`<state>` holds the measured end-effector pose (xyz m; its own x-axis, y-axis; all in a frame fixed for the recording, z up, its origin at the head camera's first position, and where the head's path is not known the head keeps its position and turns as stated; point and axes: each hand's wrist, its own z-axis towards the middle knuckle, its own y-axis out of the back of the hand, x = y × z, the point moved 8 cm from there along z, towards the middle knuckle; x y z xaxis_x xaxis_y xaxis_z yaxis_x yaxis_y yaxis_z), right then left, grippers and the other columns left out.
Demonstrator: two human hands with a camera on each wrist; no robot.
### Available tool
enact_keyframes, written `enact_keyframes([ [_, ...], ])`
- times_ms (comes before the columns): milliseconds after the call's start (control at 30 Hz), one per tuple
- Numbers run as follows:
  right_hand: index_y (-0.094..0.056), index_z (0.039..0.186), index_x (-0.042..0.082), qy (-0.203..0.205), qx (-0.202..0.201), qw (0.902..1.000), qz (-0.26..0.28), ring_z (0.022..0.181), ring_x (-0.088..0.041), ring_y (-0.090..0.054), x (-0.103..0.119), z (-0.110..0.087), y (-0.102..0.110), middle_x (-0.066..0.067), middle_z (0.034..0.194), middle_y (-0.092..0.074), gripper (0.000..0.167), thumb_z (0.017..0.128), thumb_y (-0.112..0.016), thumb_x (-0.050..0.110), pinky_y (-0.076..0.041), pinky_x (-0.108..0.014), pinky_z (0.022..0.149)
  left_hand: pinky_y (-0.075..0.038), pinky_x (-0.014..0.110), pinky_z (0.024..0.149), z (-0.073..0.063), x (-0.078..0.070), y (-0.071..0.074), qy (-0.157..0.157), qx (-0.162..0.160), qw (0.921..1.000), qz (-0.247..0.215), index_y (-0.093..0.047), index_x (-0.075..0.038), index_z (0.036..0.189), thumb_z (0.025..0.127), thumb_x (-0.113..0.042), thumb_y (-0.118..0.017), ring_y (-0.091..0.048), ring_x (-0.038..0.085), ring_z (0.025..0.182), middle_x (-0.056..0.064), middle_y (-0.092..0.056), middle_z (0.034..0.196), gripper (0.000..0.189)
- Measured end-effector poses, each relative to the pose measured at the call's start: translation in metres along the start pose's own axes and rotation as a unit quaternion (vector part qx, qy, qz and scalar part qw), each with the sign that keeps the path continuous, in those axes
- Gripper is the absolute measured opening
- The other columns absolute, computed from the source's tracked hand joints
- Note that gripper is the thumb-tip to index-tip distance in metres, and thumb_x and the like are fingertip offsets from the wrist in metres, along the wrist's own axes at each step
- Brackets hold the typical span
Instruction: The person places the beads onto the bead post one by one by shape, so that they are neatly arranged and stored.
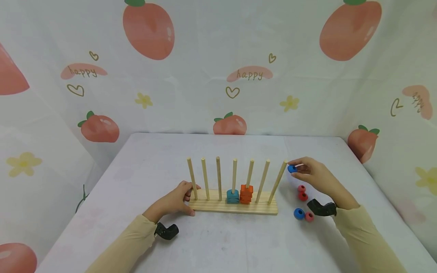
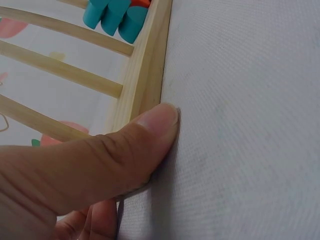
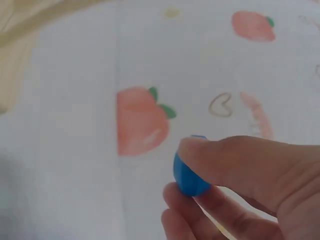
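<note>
My left hand [image 1: 175, 199] grips the left end of a wooden peg rack [image 1: 235, 207], thumb along its front edge. Several upright pegs stand in a row on it. Teal beads [image 1: 233, 197] are stacked on the middle peg, and orange beads [image 1: 246, 194] on the peg right of it. In the left wrist view the thumb [image 2: 127, 150] presses the wooden base [image 2: 142, 75]. My right hand [image 1: 315, 176] pinches a blue bead [image 3: 189, 172] between thumb and fingers, held in the air beside the top of the rightmost peg [image 1: 278, 181].
On the table right of the rack lie two red beads [image 1: 302, 196], one behind the other. Nearer the front are another blue bead [image 1: 299, 214] and a pink bead [image 1: 309, 216], side by side. A fruit-printed cloth [image 1: 191, 76] hangs behind the white table [image 1: 218, 242].
</note>
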<state>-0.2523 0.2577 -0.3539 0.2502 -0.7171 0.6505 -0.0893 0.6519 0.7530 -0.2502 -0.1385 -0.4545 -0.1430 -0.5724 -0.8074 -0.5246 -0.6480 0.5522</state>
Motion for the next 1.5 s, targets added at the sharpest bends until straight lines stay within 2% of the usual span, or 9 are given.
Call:
enact_keyframes([
  [100, -0.060, 0.125, 0.005, 0.006, -0.030, 0.9995, 0.002, 0.105, -0.032, -0.063, 0.014, -0.004, 0.008, -0.016, 0.120, -0.063, 0.036, 0.092, -0.067, 0.020, -0.053, -0.042, 0.088, -0.041, 0.034, 0.083, 0.000, -0.001, 0.000, 0.000, 0.001, 1.0000, 0.001, -0.050, -0.007, 0.132, 0.063, -0.001, -0.089, -0.043, 0.023, 0.093, 0.014, -0.038, 0.109, 0.079],
  [233, -0.059, 0.127, 0.006, 0.026, -0.093, 0.9951, 0.023, 0.100, -0.010, -0.064, 0.033, -0.010, 0.019, -0.011, 0.119, -0.063, 0.038, 0.093, -0.066, 0.021, -0.050, -0.017, 0.084, -0.042, 0.035, 0.085, 0.000, 0.000, 0.000, 0.003, 0.001, 1.0000, -0.001, -0.049, -0.007, 0.132, 0.063, -0.001, -0.088, -0.045, 0.023, 0.095, 0.015, -0.039, 0.110, 0.080],
  [333, -0.059, 0.128, 0.004, 0.044, -0.149, 0.9852, 0.072, 0.095, 0.006, -0.058, 0.047, -0.015, 0.027, 0.005, 0.114, -0.064, 0.039, 0.092, -0.066, 0.017, -0.044, -0.005, 0.079, -0.043, 0.036, 0.086, 0.001, 0.000, 0.001, 0.003, 0.001, 1.0000, -0.003, -0.049, -0.007, 0.132, 0.063, 0.000, -0.088, -0.046, 0.023, 0.096, 0.015, -0.039, 0.112, 0.080],
  [467, -0.058, 0.127, -0.001, 0.071, -0.204, 0.9637, 0.157, 0.095, 0.005, -0.059, 0.063, -0.022, 0.033, 0.020, 0.109, -0.062, 0.038, 0.091, -0.066, 0.007, -0.047, -0.008, 0.080, -0.043, 0.035, 0.085, 0.001, 0.001, 0.001, 0.003, 0.001, 1.0000, -0.005, -0.049, -0.007, 0.132, 0.063, 0.000, -0.088, -0.045, 0.023, 0.095, 0.014, -0.038, 0.110, 0.080],
  [633, -0.060, 0.123, -0.005, 0.138, -0.224, 0.9290, 0.261, 0.097, -0.003, -0.062, 0.084, -0.027, 0.033, 0.010, 0.110, -0.065, 0.036, 0.088, -0.065, -0.005, -0.048, -0.013, 0.085, -0.042, 0.035, 0.084, 0.000, 0.001, 0.001, 0.005, -0.001, 1.0000, -0.001, -0.050, -0.008, 0.132, 0.063, -0.001, -0.089, -0.043, 0.023, 0.094, 0.013, -0.038, 0.108, 0.079],
  [800, -0.057, 0.120, -0.013, 0.229, -0.203, 0.8950, 0.325, 0.102, -0.009, -0.062, 0.108, -0.027, 0.027, 0.000, 0.113, -0.063, 0.036, 0.085, -0.064, -0.012, -0.047, -0.017, 0.092, -0.043, 0.036, 0.086, 0.000, 0.001, 0.001, 0.008, -0.002, 1.0000, -0.002, -0.050, -0.008, 0.132, 0.063, -0.001, -0.088, -0.045, 0.023, 0.096, 0.014, -0.039, 0.110, 0.080],
  [1033, -0.062, 0.116, -0.008, 0.265, -0.196, 0.8892, 0.317, 0.103, -0.010, -0.062, 0.122, -0.019, 0.014, -0.005, 0.112, -0.062, 0.038, 0.080, -0.063, -0.021, -0.046, -0.019, 0.095, -0.043, 0.036, 0.085, 0.000, 0.000, 0.000, 0.008, -0.001, 1.0000, -0.003, -0.049, -0.008, 0.133, 0.063, 0.000, -0.088, -0.045, 0.023, 0.095, 0.014, -0.038, 0.109, 0.080],
  [1133, -0.060, 0.115, -0.012, 0.276, -0.190, 0.8880, 0.315, 0.102, -0.011, -0.062, 0.124, -0.017, 0.008, -0.005, 0.111, -0.063, 0.037, 0.079, -0.063, -0.022, -0.047, -0.018, 0.093, -0.043, 0.035, 0.084, 0.000, 0.000, 0.000, 0.005, 0.000, 1.0000, -0.006, -0.049, -0.007, 0.132, 0.063, 0.000, -0.088, -0.044, 0.023, 0.094, 0.014, -0.038, 0.108, 0.079],
  [1500, -0.060, 0.112, -0.012, 0.238, -0.176, 0.9114, 0.286, 0.098, -0.009, -0.061, 0.121, -0.011, -0.004, 0.002, 0.108, -0.063, 0.035, 0.078, -0.067, -0.018, -0.047, -0.016, 0.090, -0.046, 0.036, 0.086, 0.000, 0.001, 0.000, 0.005, 0.003, 0.9998, -0.016, -0.048, -0.006, 0.132, 0.063, 0.002, -0.087, -0.049, 0.023, 0.098, 0.016, -0.038, 0.113, 0.080],
])
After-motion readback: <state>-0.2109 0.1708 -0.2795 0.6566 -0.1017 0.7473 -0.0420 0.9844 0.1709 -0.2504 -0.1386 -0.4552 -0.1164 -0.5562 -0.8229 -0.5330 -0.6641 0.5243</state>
